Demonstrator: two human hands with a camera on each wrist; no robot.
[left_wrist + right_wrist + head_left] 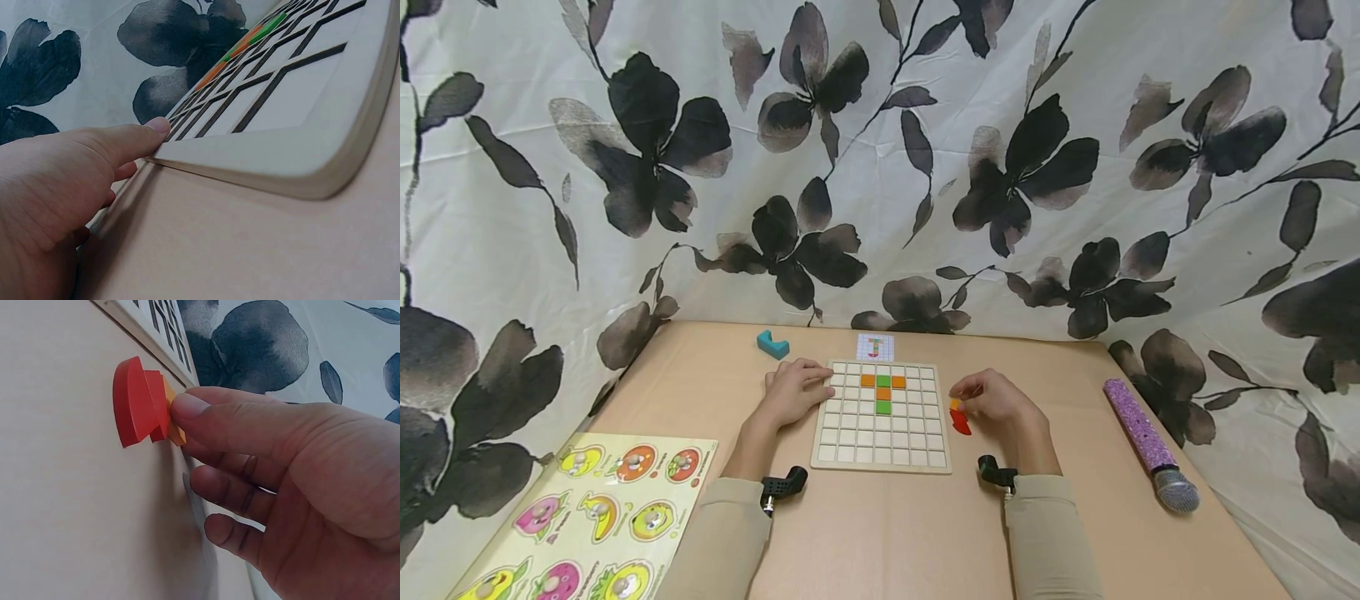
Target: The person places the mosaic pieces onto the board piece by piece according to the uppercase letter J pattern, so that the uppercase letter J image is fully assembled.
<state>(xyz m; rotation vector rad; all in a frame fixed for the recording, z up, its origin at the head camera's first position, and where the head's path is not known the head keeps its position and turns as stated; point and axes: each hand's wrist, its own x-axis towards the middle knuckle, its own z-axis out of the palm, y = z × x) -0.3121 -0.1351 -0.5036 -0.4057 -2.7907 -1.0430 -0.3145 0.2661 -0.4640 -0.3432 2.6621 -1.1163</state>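
A white gridded board (880, 469) lies on the table, with orange and green square tiles (883, 394) set in a T-like shape near its upper middle. My left hand (790, 392) rests at the board's left edge; in the left wrist view, its thumb lies on the rim. To the right of the board, my right hand (996, 400) pinches a small orange piece (175, 412) between thumb and forefinger. Two red pieces (134, 403) are right beside the orange one, and the nearer red piece has a curved edge. The hand hides part of the orange piece.
A small pattern card (876, 347) lies behind the board, and a teal angled block (772, 344) sits to its left. On the left is a fruit picture board (617, 500). A glittery purple microphone (1142, 429) lies at the right. Floral fabric hangs behind the table.
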